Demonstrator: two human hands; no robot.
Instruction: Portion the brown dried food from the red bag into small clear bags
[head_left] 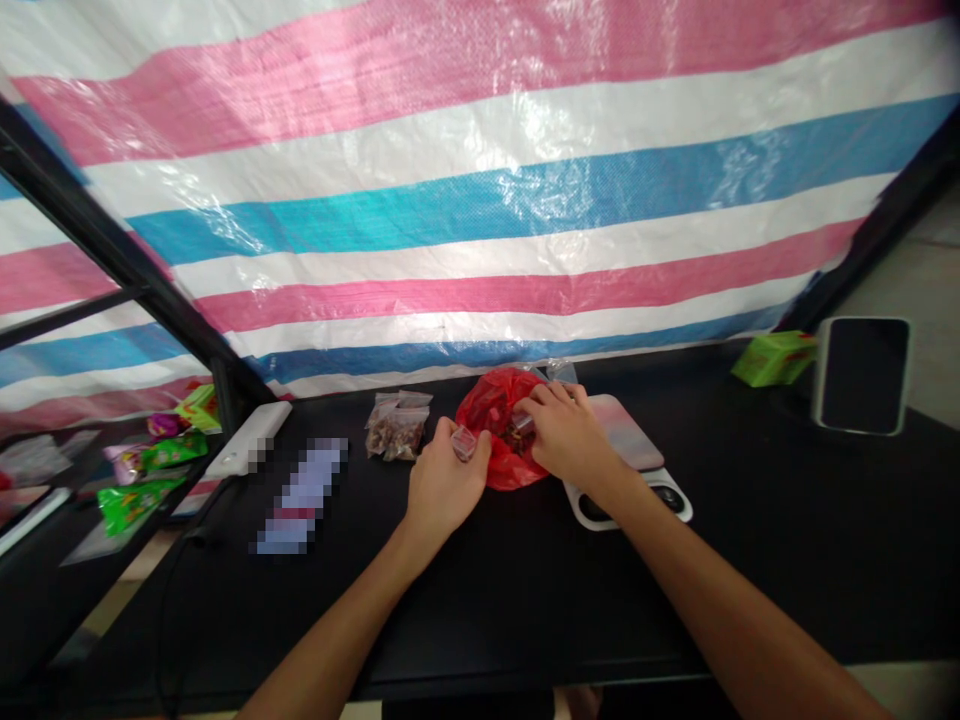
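So we've got a red plastic bag [517, 472] sitting open on the black desk [487, 610], pretty much right in front of us, with dark brownish bits showing inside. Our left hand [448, 475] is at the near left edge of it, thumb and fingers closed in narrow around a small piece of clear plastic [463, 443]. Our right hand [564, 428] comes in from the other side, fingers curled down over the bag's opening. There's something clear and shiny by those fingertips, but we honestly can't tell whether it's gripped or just touching.

Just right of the bag, partly under our right forearm, is a white scale-looking thing [679, 500] with a pinkish top. A bit more clear plastic [564, 373] pokes out behind the right hand. Left of the bag we've got a little cluster of clear baggies [397, 430] with brown bits in them, then a pixelated bluish item [304, 495] and a long white block [244, 440] further left. Over on the far right there's a green box [772, 358] next to an upright dark-faced panel [862, 375]. Behind it all hangs a striped sheet [450, 215] in pink, white and blue.
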